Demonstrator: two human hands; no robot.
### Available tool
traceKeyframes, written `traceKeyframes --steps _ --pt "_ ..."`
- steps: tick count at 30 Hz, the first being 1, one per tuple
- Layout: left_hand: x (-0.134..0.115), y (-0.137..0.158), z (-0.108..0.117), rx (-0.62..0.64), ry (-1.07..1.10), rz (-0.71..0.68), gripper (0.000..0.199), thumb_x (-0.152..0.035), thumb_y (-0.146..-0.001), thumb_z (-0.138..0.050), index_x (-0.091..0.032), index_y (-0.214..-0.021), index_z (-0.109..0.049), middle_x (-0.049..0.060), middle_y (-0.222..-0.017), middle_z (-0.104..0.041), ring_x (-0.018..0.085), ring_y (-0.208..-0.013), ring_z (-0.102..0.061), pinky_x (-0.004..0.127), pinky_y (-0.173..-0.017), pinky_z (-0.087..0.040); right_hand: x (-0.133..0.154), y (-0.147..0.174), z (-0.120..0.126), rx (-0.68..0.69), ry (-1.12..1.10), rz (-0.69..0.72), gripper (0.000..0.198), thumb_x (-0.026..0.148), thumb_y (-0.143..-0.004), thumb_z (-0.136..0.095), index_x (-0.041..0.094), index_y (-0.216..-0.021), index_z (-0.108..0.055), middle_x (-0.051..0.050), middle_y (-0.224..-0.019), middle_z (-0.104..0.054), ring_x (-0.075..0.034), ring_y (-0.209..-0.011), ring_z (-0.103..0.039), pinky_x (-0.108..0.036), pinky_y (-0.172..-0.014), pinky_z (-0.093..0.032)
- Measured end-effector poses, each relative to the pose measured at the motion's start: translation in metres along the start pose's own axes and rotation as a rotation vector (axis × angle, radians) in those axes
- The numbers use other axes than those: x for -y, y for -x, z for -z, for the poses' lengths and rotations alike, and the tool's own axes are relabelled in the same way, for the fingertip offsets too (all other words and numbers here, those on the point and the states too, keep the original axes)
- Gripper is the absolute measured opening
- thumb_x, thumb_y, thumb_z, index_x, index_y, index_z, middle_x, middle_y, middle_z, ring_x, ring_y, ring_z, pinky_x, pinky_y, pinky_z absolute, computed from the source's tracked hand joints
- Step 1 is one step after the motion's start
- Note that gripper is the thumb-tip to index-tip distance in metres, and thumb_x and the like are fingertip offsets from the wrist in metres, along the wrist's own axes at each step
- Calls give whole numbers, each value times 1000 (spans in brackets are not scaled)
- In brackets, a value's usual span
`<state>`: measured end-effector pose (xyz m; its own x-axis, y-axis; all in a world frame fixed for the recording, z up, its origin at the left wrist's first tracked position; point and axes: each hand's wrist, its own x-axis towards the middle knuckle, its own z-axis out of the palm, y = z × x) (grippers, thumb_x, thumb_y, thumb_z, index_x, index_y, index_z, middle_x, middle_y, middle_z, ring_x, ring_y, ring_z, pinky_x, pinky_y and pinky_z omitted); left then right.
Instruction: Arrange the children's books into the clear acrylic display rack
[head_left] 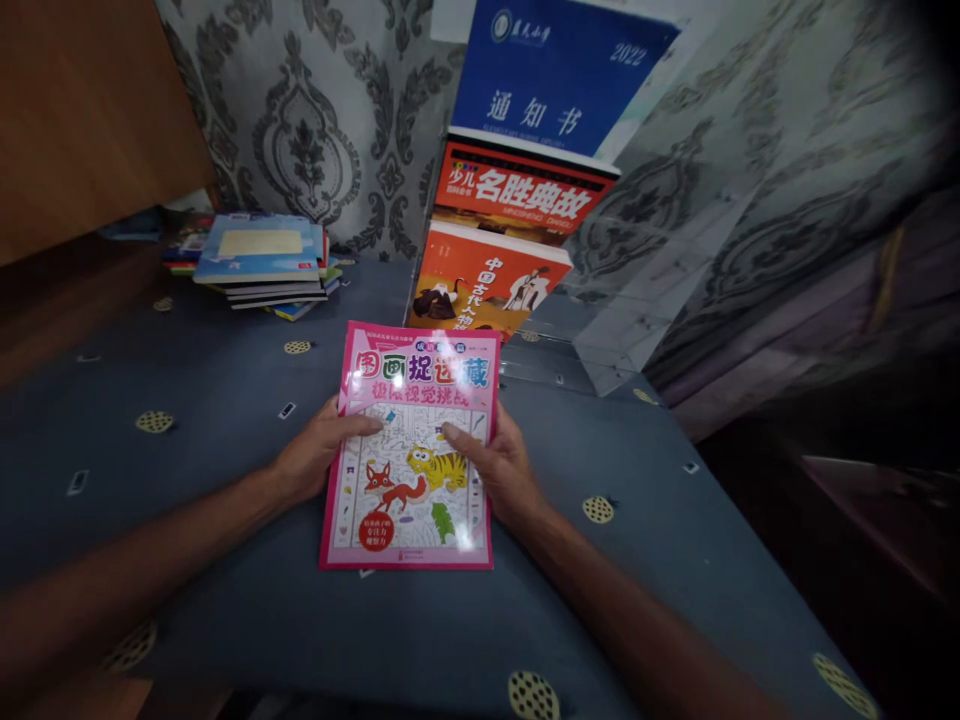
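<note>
- a pile of books (pixel 259 255) sits on the blue tablecloth (pixel 225 380), off to the left, near the flowery wall (pixel 307 130).
- the clear rack (pixel 664 285) holds the orange book (pixel 487 280) low, the red book (pixel 517 193) in the middle and the blue 2022 booklet (pixel 559 75) on top.
- the pink picture book (pixel 416 450) is in front, hiding a bit of the orange one.
- the left hand (pixel 311 455) and right hand (pixel 510 468) grip its two sides, thumbs on the cover.
</note>
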<state>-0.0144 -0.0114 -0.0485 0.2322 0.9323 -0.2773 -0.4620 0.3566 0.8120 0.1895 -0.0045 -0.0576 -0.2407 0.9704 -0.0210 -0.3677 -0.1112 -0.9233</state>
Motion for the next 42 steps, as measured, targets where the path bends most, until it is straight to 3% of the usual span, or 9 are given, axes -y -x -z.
traceKeyframes --steps 5,8,15,19,22,30,42 --pt "3 3 -3 204 14 33 53 -16 -65 -83 -13 -116 -66 13 -101 -80 31 -88 -77 41 -81 -63 12 -3 1 -116 61 107 45 34 -72 -84 25 -108 -58 -4 -102 -78 -25 -84 -77 -44 -77 -66" --pt "7 5 -5 246 -54 17 50 -18 -69 -84 -13 -116 -68 13 -105 -80 30 -91 -77 40 -82 -62 15 -3 3 -140 115 198 44 37 -75 -82 26 -111 -59 -4 -103 -78 -25 -87 -77 -44 -79 -66" --pt "5 5 -4 192 -158 -106 42 -26 -70 -83 -14 -110 -73 13 -105 -80 30 -92 -77 43 -85 -62 11 4 4 -116 261 330 43 47 -83 -77 23 -115 -63 -7 -109 -78 -26 -93 -76 -45 -83 -66" --pt "-2 2 -3 60 -251 -278 41 -32 -68 -84 -13 -103 -75 12 -105 -80 31 -97 -76 46 -95 -59 5 8 4 47 442 382 40 51 -91 -67 23 -119 -69 -8 -114 -77 -28 -105 -74 -47 -93 -62" --pt "-5 0 -3 -22 -290 -327 43 -36 -66 -86 -13 -101 -75 12 -104 -80 32 -99 -75 48 -96 -59 -5 6 8 119 587 458 38 47 -97 -59 24 -125 -69 -8 -124 -74 -26 -115 -69 -47 -104 -56" --pt "-1 -3 2 -50 -310 -268 57 -41 -60 -89 -15 -108 -75 13 -115 -78 36 -110 -72 53 -103 -55 -13 -2 12 110 578 307 43 50 -95 -61 24 -128 -69 -8 -127 -73 -28 -113 -71 -50 -101 -57" --pt "1 -3 4 -103 -425 -287 73 -55 -57 -90 -17 -117 -74 12 -115 -78 36 -111 -72 54 -105 -52 -7 -3 12 131 558 277 45 55 -92 -61 22 -122 -71 -7 -120 -76 -26 -109 -72 -46 -99 -58"
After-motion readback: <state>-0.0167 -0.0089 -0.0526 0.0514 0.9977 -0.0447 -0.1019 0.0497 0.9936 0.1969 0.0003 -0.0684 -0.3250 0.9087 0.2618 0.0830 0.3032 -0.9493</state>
